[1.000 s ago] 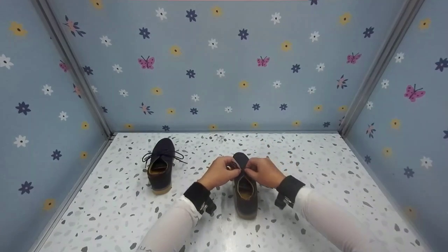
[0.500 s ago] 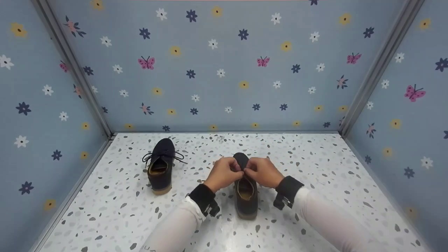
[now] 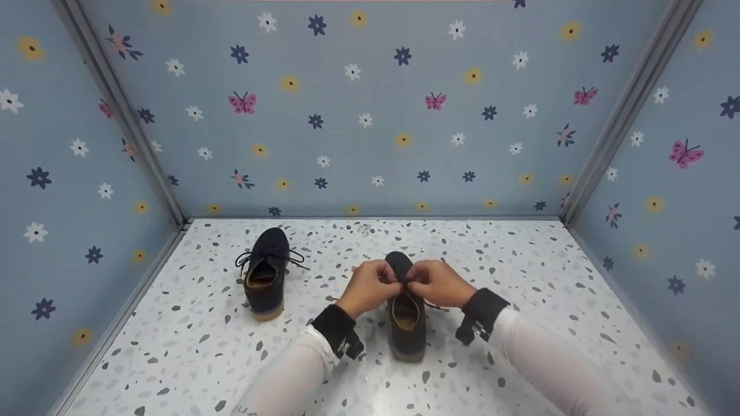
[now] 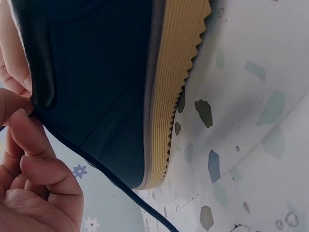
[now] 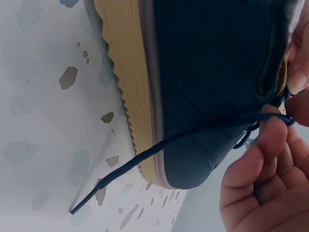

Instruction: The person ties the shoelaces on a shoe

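Note:
A dark lace-up shoe with a tan ridged sole stands upright in front of me, toe pointing away. Over its lacing, my left hand and right hand are close together. In the left wrist view, the left fingers pinch a dark shoelace whose length hangs past the toe. The right wrist view has the right fingertips pinching the shoelace, its loose end trailing down beside the sole. The hands hide the lace crossing in the head view.
A matching dark shoe, its lace tied in a bow, stands to the left, toe away. The speckled white floor is bounded by blue flowered panels at the back and both sides, with grey metal posts in the corners.
My left hand has shifted slightly right, and my right hand has moved a little to the right since the last frame. A lace end now shows right of the shoe, below the right hand.

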Demonstrator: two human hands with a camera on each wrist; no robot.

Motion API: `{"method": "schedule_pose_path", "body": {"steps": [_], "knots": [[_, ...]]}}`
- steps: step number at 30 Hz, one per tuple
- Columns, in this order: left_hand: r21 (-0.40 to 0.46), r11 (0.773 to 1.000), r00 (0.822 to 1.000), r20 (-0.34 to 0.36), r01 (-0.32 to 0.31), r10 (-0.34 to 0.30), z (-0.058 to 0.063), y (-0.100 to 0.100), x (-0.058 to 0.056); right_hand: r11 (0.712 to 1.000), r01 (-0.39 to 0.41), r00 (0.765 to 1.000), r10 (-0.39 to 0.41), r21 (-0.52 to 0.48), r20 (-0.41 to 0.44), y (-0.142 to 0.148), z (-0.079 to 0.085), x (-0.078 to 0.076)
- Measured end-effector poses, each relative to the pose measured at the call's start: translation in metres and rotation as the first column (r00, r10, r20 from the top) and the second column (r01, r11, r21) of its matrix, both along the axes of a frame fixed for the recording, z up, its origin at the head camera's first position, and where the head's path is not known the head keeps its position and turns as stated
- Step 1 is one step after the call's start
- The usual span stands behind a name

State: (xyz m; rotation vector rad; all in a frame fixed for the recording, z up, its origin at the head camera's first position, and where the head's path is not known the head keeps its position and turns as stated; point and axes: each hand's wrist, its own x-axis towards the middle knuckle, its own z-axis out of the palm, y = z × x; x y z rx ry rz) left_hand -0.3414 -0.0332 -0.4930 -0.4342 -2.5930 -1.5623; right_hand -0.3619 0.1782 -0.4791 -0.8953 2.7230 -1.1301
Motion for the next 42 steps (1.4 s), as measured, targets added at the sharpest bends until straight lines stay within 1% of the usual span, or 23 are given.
{"method": "schedule_pose_path", "body": {"steps": [4,8,11,16,20,24,28,32,36,39,42], "knots": [[0.017,1.0,1.0,-0.004,0.009,-0.009,0.001,0.0,0.001,1.0,-0.003,1.0,0.003,-0.008,0.014,0.002,0.0,0.0],[0.035,0.999,1.0,-0.01,0.026,-0.026,0.001,-0.002,0.002,1.0,0.026,1.0,-0.026,-0.01,0.004,0.0,0.0,0.001],[0.035,0.999,0.999,-0.033,0.03,-0.029,0.0,-0.002,0.003,0.998,0.055,0.998,-0.056,-0.008,-0.03,-0.002,0.0,0.003],[-0.002,1.0,0.995,-0.099,0.018,-0.019,0.001,0.0,0.007,0.996,0.086,0.992,-0.086,0.001,-0.09,-0.004,0.0,0.005],[-0.01,1.0,0.993,-0.113,0.018,-0.019,0.001,-0.001,0.008,0.995,0.104,0.988,-0.103,0.0,-0.116,-0.006,-0.002,0.005],[0.003,0.999,0.994,-0.103,0.032,-0.031,0.0,-0.003,0.009,0.992,0.129,0.983,-0.128,-0.004,-0.131,-0.006,-0.004,0.005],[0.037,0.998,0.996,-0.085,0.045,-0.042,0.0,-0.007,0.008,0.99,0.141,0.98,-0.141,-0.008,-0.14,-0.007,-0.005,0.006],[0.077,0.996,0.998,-0.042,0.045,-0.042,0.0,-0.013,0.006,0.99,0.138,0.979,-0.14,-0.02,-0.147,-0.008,-0.008,0.007],[0.097,0.995,1.0,0.008,0.022,-0.023,0.002,-0.019,0.003,0.99,0.142,0.978,-0.144,-0.026,-0.151,-0.007,-0.01,0.009],[0.104,0.994,0.999,0.032,0.025,-0.028,0.002,-0.022,0.0,0.989,0.143,0.977,-0.145,-0.024,-0.154,-0.007,-0.012,0.01],[0.099,0.994,0.997,0.059,0.046,-0.052,0.004,-0.025,-0.004,0.99,0.141,0.977,-0.144,-0.033,-0.158,-0.007,-0.012,0.011]]}}
